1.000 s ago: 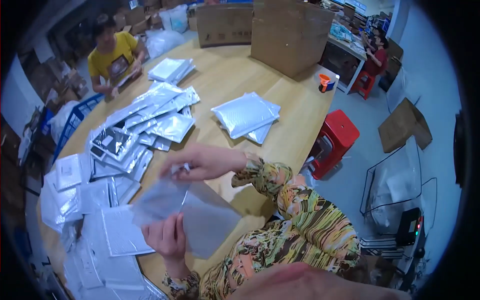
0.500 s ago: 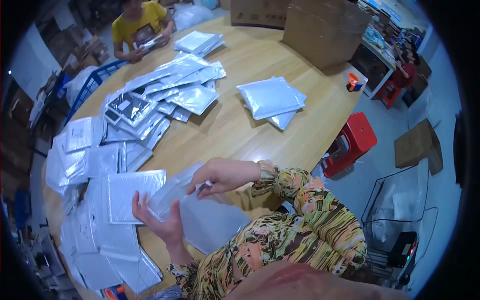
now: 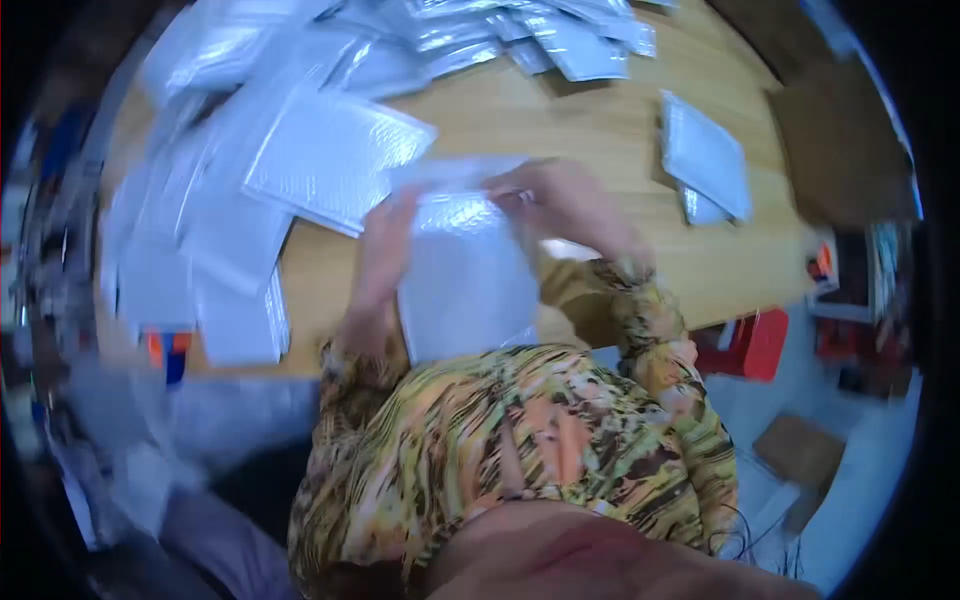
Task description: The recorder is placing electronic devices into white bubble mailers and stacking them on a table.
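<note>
The picture is blurred by head motion. Both hands hold a white bubble mailer (image 3: 465, 275) upright over the near edge of the wooden table (image 3: 520, 120). My left hand (image 3: 385, 245) grips its left side. My right hand (image 3: 565, 200) grips its top right corner, where a clear plastic pouch (image 3: 450, 172) sticks out of the mailer's mouth. How far the pouch is inside the mailer I cannot tell.
More white bubble mailers (image 3: 330, 155) lie spread over the left of the table, with silvery pouches (image 3: 570, 40) at the far side and a small stack of mailers (image 3: 705, 155) on the right. A red stool (image 3: 755, 345) stands on the floor to the right.
The view has swung sharply down and towards my body. The hands have drawn closer to me, and the mailer now stands between them with the pouch at its mouth.
</note>
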A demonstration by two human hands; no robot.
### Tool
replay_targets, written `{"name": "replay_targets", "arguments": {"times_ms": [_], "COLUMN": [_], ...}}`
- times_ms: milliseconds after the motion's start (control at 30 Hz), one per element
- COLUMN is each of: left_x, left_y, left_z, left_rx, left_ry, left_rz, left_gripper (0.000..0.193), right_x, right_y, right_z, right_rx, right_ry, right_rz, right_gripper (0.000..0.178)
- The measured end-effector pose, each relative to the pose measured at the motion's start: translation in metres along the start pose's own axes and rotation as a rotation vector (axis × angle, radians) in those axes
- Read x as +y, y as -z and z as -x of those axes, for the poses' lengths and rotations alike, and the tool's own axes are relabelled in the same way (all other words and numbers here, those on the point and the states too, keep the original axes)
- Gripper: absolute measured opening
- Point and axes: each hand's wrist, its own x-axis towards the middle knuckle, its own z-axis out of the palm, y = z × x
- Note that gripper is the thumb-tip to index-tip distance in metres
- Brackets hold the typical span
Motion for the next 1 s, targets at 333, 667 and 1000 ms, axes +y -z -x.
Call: {"name": "replay_targets", "arguments": {"times_ms": [333,667,1000], "left_x": [-0.029,0.001,-0.002], "left_y": [-0.015,0.021,0.022], "left_z": [-0.008,-0.001,-0.008], "left_rx": [0.029,0.007,-0.031], "left_ry": [-0.189,0.115,0.086], "left_rz": [-0.079,0.147,0.175], "left_gripper": [0.040,0.030,0.029], "right_x": [-0.053,0.041,0.078], "right_y": [-0.045,0.033,-0.035], "right_z": [-0.052,-0.023,-0.002], "right_rx": [0.294,0.661,0.230], "right_ry": [0.107,-0.014,-0.205], "right_rz": [0.341,-1.498,-0.943], "right_gripper": [0.012,0.030,0.030]}}
